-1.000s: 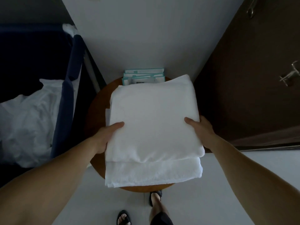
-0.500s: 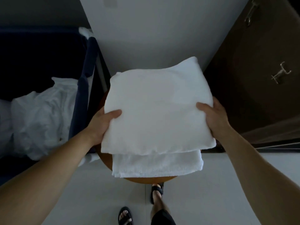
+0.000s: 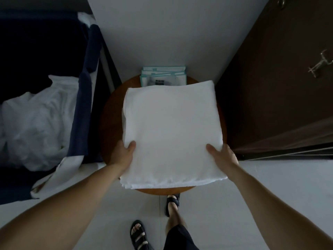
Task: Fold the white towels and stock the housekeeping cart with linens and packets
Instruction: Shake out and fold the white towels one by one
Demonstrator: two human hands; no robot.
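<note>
Lowered from its raised tilt of a moment earlier, the folded towel [image 3: 171, 134] lay flat on the round tabletop [image 3: 110, 123]. The left hand [image 3: 123, 156] and right hand [image 3: 223, 156] pinched its near corners, thumbs on top and the other fingers hidden beneath. Teal packets [image 3: 163, 76] lay just behind it, and the cart [image 3: 83, 109] stood to the left.

Towel [image 3: 171, 134]: white cloth, matt, fine nap, with thick, soft edges. Table [image 3: 110, 123]: brown wood, smooth, low sheen. Packets [image 3: 163, 77]: teal-edged, smooth-faced; paper or plastic cannot be told. Cart side [image 3: 84, 105]: navy woven cloth, matt. Door [image 3: 279, 87]: dark wood grain, matt; its handle [image 3: 319, 66] — bright metal. Floor [image 3: 252, 204]: pale, smooth, slightly glossy.
</note>
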